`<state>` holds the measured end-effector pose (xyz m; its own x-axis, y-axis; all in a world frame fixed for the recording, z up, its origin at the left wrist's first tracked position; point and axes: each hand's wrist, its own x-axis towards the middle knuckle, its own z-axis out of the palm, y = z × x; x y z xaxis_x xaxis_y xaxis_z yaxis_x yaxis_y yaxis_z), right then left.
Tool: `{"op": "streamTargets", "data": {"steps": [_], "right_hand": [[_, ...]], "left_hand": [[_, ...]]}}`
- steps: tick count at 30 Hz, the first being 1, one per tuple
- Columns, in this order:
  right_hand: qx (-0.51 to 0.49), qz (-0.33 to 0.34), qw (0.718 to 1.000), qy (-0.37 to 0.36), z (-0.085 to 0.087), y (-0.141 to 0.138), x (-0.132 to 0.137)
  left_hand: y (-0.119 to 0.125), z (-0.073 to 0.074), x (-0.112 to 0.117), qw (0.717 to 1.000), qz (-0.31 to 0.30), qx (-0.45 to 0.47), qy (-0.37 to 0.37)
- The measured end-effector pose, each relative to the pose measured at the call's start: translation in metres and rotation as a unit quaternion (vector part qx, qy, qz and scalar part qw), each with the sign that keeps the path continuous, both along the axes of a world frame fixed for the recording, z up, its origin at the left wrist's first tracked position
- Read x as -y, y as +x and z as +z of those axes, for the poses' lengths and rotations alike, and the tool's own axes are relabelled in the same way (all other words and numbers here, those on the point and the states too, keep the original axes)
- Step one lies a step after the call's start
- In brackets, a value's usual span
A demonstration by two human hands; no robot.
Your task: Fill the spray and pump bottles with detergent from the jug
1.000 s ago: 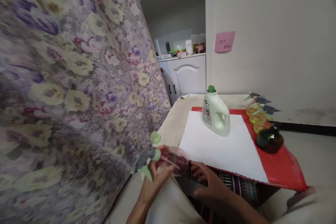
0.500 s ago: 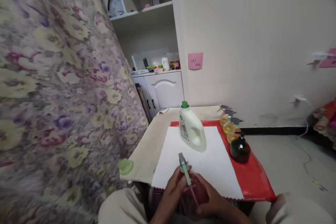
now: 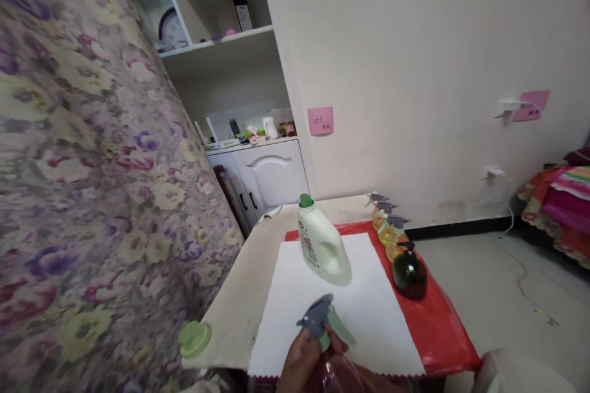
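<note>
A spray bottle (image 3: 338, 376) with a see-through reddish body is held upright at the near edge of the table. Its grey and pale-green trigger head (image 3: 317, 318) has the trigger pointing right. My left hand (image 3: 300, 361) grips the neck from the left, fingers closed just under the head. On the other side, my right hand (image 3: 337, 342) has its fingers closed round the collar, partly hidden behind the trigger and bottle. Beyond them stands a pale-green jug (image 3: 324, 249) with its mouth uncapped and a green spout inside.
A green cap (image 3: 194, 339) lies at the table's left corner. Along the right, on a red sheet (image 3: 442, 338), stand several yellow spray bottles (image 3: 394, 247) and a dark pump bottle (image 3: 410, 276). A white sheet (image 3: 276, 319) covers the middle. A floral curtain (image 3: 115, 196) hangs at left.
The spray bottle has turned, so its trigger head now lies across the view. Both hands have moved from the body up to the neck. My view has swung slightly right and up.
</note>
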<state>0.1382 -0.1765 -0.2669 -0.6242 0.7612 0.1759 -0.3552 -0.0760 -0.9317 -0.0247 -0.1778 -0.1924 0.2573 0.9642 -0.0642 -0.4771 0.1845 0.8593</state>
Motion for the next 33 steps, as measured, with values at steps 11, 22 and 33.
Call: {"op": "streamTargets", "data": {"steps": [11, 22, 33], "right_hand": [[-0.021, 0.055, 0.998, -0.023, 0.014, -0.022, 0.008], [-0.013, 0.018, 1.0, -0.017, 0.01, -0.021, 0.006], [-0.024, 0.011, 1.0, -0.013, 0.013, -0.016, 0.004]], "left_hand": [[-0.01, 0.004, 0.018, 0.995, 0.035, -0.083, 0.041], [-0.011, -0.006, 0.015, 0.998, 0.044, -0.045, 0.014], [0.001, -0.006, 0.013, 0.99, 0.117, -0.08, 0.001]]}}
